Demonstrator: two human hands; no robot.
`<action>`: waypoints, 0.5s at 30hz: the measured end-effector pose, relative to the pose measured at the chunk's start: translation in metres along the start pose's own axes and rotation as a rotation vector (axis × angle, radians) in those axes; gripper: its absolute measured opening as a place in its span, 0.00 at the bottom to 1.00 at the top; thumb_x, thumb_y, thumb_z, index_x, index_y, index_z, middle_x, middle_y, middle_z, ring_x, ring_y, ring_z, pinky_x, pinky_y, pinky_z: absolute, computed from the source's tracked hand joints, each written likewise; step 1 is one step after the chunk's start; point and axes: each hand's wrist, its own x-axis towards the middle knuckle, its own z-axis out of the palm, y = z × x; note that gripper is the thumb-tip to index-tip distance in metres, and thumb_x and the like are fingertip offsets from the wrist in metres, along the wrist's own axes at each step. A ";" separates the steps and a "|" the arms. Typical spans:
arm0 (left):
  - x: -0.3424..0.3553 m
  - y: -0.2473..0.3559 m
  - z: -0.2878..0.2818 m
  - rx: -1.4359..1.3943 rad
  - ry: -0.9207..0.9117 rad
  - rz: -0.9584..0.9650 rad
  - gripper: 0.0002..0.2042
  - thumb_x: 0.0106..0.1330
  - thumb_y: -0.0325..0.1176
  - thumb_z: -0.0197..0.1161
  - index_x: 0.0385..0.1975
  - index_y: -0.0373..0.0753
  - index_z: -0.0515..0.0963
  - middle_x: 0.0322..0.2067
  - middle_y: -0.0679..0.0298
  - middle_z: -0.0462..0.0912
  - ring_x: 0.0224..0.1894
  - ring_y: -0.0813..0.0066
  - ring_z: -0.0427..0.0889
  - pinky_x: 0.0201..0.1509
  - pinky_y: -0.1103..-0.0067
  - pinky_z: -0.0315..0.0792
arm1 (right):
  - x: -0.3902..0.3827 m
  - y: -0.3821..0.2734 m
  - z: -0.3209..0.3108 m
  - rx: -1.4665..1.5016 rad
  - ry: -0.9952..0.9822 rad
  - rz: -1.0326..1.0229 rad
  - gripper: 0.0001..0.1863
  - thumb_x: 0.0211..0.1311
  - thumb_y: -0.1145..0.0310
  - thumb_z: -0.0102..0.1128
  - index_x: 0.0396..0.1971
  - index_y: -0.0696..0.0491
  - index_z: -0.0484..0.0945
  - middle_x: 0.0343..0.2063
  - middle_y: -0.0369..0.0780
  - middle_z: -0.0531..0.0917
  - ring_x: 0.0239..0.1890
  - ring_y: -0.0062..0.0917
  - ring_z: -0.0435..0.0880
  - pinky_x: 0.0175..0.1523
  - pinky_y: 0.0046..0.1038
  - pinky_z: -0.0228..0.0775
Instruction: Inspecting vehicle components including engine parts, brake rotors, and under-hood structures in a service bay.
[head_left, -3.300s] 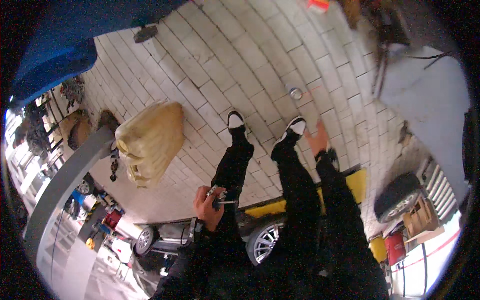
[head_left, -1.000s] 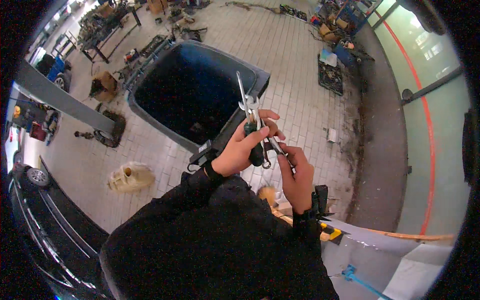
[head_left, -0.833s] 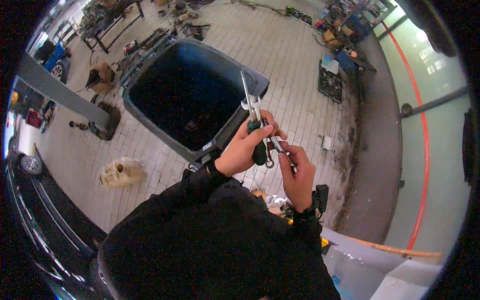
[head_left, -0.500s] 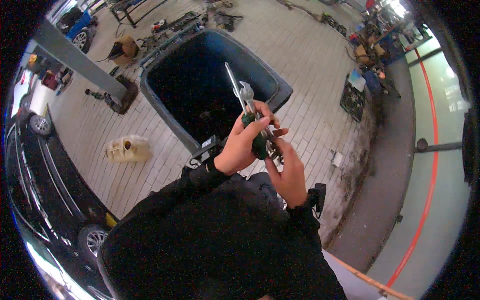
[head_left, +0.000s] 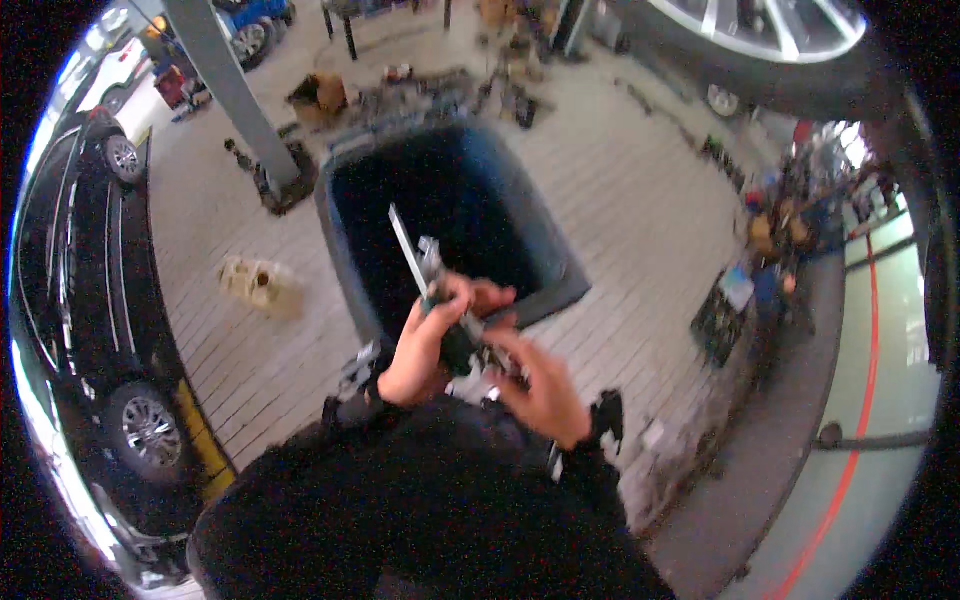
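Note:
My left hand (head_left: 420, 350) is closed round a screwdriver (head_left: 407, 250) with a dark green handle and a long bright shaft pointing up and away. A silver open-end wrench (head_left: 430, 254) lies alongside it in the same grip. My right hand (head_left: 548, 390) has its fingers curled at the lower end of the bundle, where metal tool ends (head_left: 497, 360) show, blurred. How many tools are there is hidden by the fingers. Both hands are above the near edge of a dark blue, open-topped bin (head_left: 557, 292), whose inside is dark.
A yellowish plastic container (head_left: 262, 284) lies on the tiled floor to the left. Beyond it are a black car (head_left: 85, 340) and a grey post (head_left: 235, 100). A car wheel (head_left: 775, 35) fills the upper right. Parts and boxes (head_left: 775, 225) are piled at right.
My view has tilted upward, bringing a car wheel in at the upper right. Both hands and the tools appear lower and further left in view. The left hand still grips the tools.

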 end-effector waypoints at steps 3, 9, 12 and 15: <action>0.020 -0.012 0.019 -0.015 -0.047 0.013 0.06 0.72 0.36 0.52 0.37 0.41 0.69 0.57 0.51 0.72 0.64 0.49 0.68 0.64 0.51 0.67 | 0.000 0.033 -0.023 0.011 -0.021 -0.126 0.19 0.63 0.70 0.60 0.55 0.53 0.74 0.44 0.46 0.83 0.39 0.36 0.85 0.42 0.30 0.75; 0.043 -0.032 0.076 -0.106 -0.177 0.062 0.07 0.73 0.34 0.51 0.34 0.38 0.69 0.67 0.44 0.58 0.67 0.46 0.63 0.61 0.51 0.71 | 0.015 0.039 -0.140 -0.040 -0.092 -0.279 0.14 0.64 0.76 0.54 0.49 0.53 0.78 0.36 0.45 0.84 0.34 0.32 0.84 0.39 0.28 0.76; 0.059 -0.061 0.081 -0.151 -0.133 -0.004 0.09 0.72 0.35 0.54 0.32 0.37 0.67 0.68 0.43 0.56 0.66 0.44 0.65 0.60 0.49 0.71 | 0.030 0.054 -0.188 -0.013 -0.076 -0.322 0.12 0.63 0.75 0.54 0.45 0.54 0.81 0.30 0.42 0.85 0.26 0.23 0.83 0.31 0.26 0.75; 0.061 -0.069 0.108 -0.060 -0.072 -0.032 0.12 0.70 0.41 0.57 0.35 0.40 0.65 0.65 0.37 0.62 0.62 0.35 0.69 0.58 0.48 0.73 | 0.029 0.064 -0.238 -0.003 -0.017 -0.269 0.11 0.63 0.73 0.54 0.42 0.56 0.81 0.27 0.40 0.85 0.22 0.21 0.82 0.29 0.23 0.75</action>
